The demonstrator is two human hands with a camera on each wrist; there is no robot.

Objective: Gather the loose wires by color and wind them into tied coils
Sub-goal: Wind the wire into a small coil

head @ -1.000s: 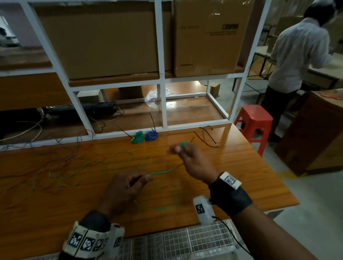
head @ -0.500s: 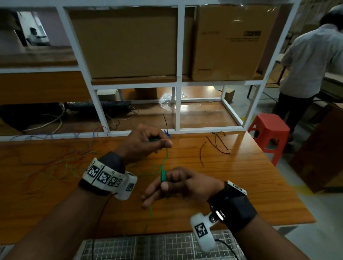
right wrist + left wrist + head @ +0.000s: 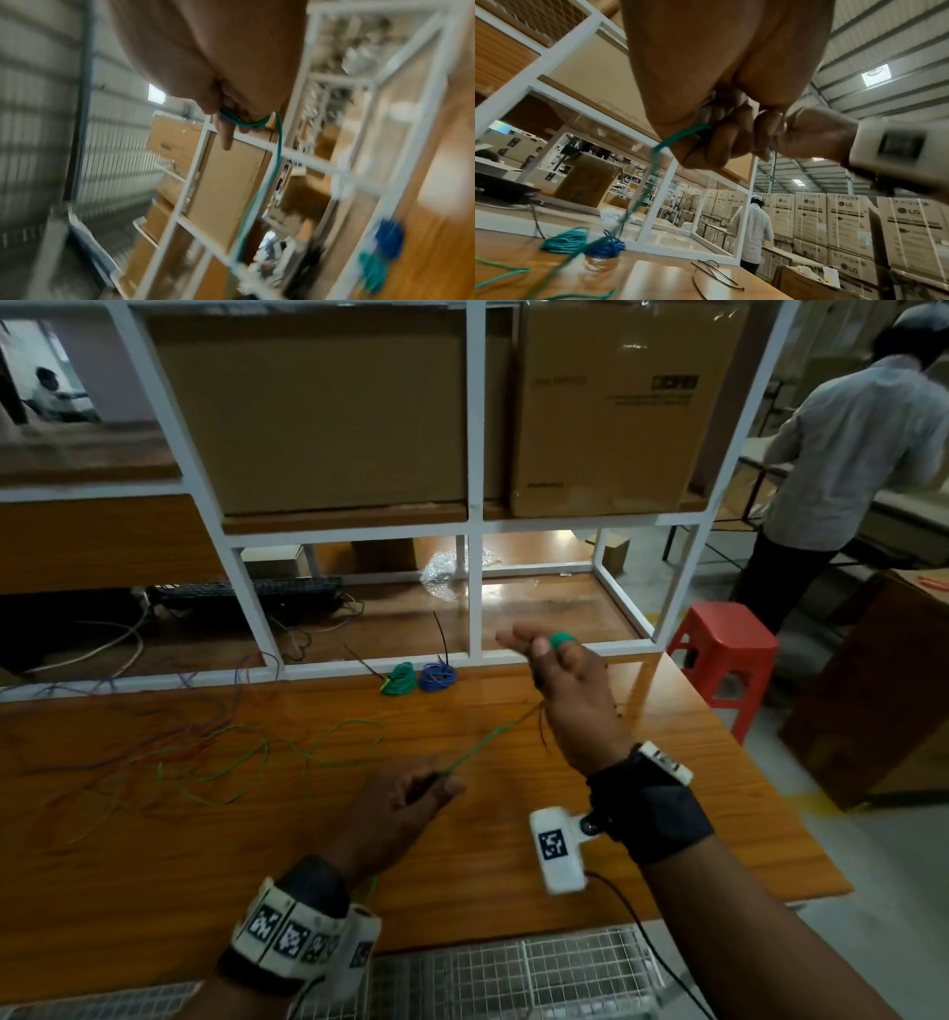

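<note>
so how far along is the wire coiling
Done: a green coil and a blue coil lie by the frame. In hand: the right hand winds a green wire fed by the left hand. Left: the loose wires.

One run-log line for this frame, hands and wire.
left hand: pinches green wire | right hand: wire wound round fingers | green coil, blue coil: on table
</note>
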